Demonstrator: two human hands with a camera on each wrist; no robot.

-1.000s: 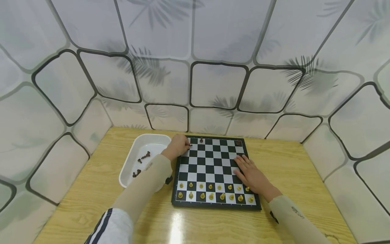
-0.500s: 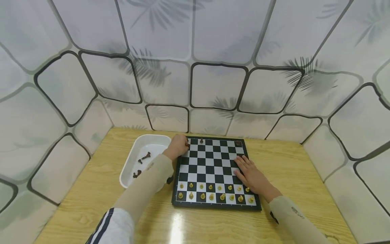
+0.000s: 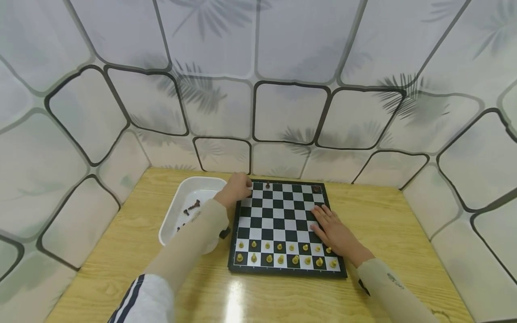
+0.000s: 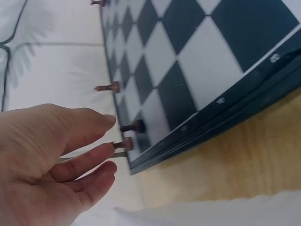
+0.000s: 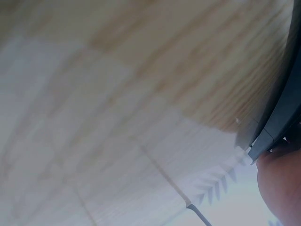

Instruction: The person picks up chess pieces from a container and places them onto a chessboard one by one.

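we see left hand (image 3: 235, 188), centre-left: thumb, fingers parted near dark chess piece (image 4: 137, 126) | right hand (image 3: 336, 233), centre-right: fingers straight on chessboard (image 3: 278, 223)

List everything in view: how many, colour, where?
Wooden table: one, yellowish, inside the backdrop
Backdrop: one, pale, behind table
Chessboard: one, black and white, on table
Chess pieces: sixteen, gold, board's near side
Dark pieces: four visible, brownish, board's far end
Tray: one, white, left of board
Loose pieces: several, brown, in tray
Forearm covers: two, beige, left and right
Striped sleeve: one, white and navy, lower left
Left hand: one, bare, far left corner
Right hand: one, bare, board's right edge
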